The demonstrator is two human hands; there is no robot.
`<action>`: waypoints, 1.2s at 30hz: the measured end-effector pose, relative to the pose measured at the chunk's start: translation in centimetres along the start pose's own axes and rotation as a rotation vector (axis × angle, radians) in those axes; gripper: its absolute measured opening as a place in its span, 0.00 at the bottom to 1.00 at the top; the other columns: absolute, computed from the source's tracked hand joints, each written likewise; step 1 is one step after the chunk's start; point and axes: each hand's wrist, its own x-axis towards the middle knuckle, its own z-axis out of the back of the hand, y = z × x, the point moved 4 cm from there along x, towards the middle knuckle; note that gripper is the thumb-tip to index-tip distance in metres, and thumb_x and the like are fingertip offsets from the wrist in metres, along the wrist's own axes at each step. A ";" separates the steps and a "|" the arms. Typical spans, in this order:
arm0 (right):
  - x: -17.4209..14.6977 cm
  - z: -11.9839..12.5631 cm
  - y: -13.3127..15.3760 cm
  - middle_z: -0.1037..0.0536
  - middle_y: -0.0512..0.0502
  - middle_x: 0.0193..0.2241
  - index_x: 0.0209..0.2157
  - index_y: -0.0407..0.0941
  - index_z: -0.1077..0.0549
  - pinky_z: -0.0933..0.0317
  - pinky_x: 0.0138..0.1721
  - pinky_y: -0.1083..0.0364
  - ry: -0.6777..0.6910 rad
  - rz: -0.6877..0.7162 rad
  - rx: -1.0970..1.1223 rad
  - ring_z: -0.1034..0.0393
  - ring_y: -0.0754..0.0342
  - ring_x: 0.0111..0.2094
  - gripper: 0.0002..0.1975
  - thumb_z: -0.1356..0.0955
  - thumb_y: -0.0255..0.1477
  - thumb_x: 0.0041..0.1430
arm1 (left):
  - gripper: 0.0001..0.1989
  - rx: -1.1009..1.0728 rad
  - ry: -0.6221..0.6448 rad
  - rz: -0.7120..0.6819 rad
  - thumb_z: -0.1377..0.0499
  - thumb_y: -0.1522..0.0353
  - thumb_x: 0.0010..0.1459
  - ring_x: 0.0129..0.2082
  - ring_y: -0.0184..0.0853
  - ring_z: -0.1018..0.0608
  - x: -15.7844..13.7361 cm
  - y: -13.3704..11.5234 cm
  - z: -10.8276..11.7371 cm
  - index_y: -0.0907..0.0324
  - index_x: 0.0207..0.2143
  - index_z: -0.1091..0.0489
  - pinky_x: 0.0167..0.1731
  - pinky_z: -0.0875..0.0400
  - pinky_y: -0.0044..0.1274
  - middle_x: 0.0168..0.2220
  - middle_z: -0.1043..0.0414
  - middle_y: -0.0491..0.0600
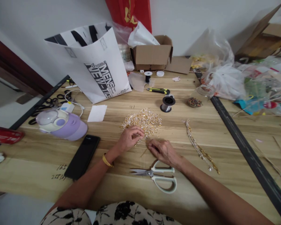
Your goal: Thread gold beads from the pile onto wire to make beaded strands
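Observation:
A loose heap of small gold and clear beads (145, 120) is spread on the wooden table. My left hand (131, 137) rests at the heap's near edge, its fingers curled together over some beads; what they pinch is too small to make out. Close by on the right, my right hand (164, 151) has thumb and fingers pressed together. A short, thin gold strand (144, 152) lies by its fingertips, and I cannot tell whether the hand grips it. Just below my right hand lie scissors (152, 172) with pale handles, blades slightly apart and pointing left.
Gold and silver chains (196, 145) lie to the right. Behind the beads are a wire spool (167, 104), a yellow-black utility knife (158, 90) and a jar of dark beads (195, 102). Leftward are a black phone (83, 157), a purple bottle (70, 126) and a white bag (103, 68).

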 end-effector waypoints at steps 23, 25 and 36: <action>0.0 0.1 -0.1 0.28 0.50 0.22 0.34 0.44 0.31 0.46 0.27 0.59 0.002 -0.017 -0.003 0.35 0.57 0.23 0.05 0.39 0.26 0.62 | 0.06 -0.311 0.131 0.302 0.38 0.69 0.48 0.26 0.28 0.27 -0.5 1.9 -1.3 0.65 0.26 0.28 0.29 0.33 0.19 0.25 0.26 0.48; 0.0 0.2 -0.1 0.28 0.50 0.23 0.34 0.44 0.31 0.47 0.27 0.59 -0.010 -0.012 0.007 0.35 0.57 0.23 0.05 0.39 0.26 0.62 | 0.06 -0.330 0.139 0.298 0.38 0.70 0.47 0.26 0.28 0.26 -0.5 1.6 -1.4 0.65 0.26 0.28 0.29 0.32 0.19 0.25 0.26 0.48; 0.2 0.5 -0.1 0.29 0.50 0.22 0.33 0.43 0.31 0.46 0.26 0.60 -0.023 -0.020 0.126 0.38 0.58 0.22 0.06 0.39 0.27 0.62 | 0.05 -0.326 0.172 0.308 0.38 0.71 0.48 0.27 0.29 0.25 -0.9 1.0 -2.2 0.65 0.28 0.26 0.29 0.32 0.19 0.27 0.24 0.49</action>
